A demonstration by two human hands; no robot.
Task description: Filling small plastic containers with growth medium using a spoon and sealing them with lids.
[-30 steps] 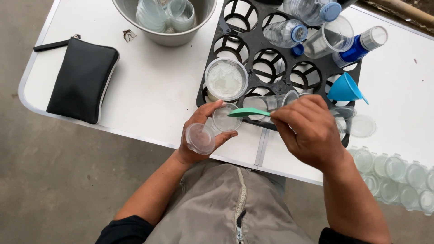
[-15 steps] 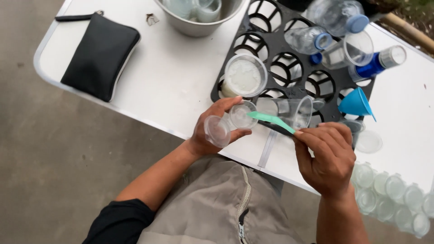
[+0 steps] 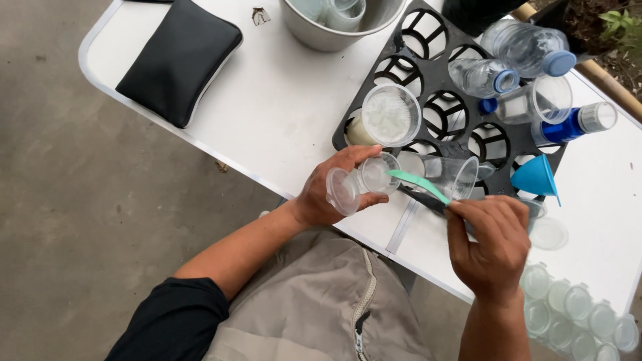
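Small clear cup [image 3: 361,182] sits tilted at frame centre, pinched in the left hand [image 3: 328,194], while the right hand [image 3: 491,244] pinches a green spatula [image 3: 418,185] at its mouth; the scooping-in step, and steadiness looks needed next.

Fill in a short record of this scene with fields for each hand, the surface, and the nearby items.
Left hand: holds a small clear plastic cup with a hinged lid, tilted on its side
Right hand: holds a thin green plastic spatula, tip at the cup's mouth
Surface: white folding table
Rack: black plastic tray with round holes
On the rack: clear plastic bottles with blue caps, blue plastic funnel
Far edge: metal bowl
Left side: black fabric pouch
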